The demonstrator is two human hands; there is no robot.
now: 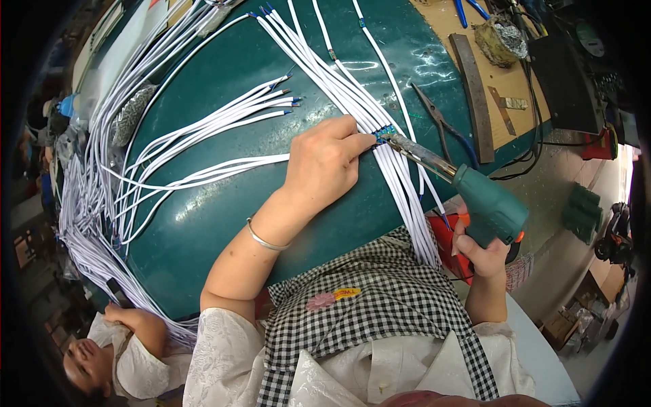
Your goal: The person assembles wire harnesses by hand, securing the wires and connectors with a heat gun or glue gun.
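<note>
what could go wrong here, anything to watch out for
The left hand has its fingertips right beside the metal front end of the green gun-shaped tool; if that end is hot, a slip might burn them. It also sits close over the bunched white cables, whose coating could scorch.

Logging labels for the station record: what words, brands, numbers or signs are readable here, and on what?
Yellow patch on the checked apron: short red lettering; wording not copied out here.
Round dial, upper right: any markings are too small and blurred to read.
Small circuit boards on the white wires: any print too small to read.
Green soldering gun: no lettering visible.
</note>
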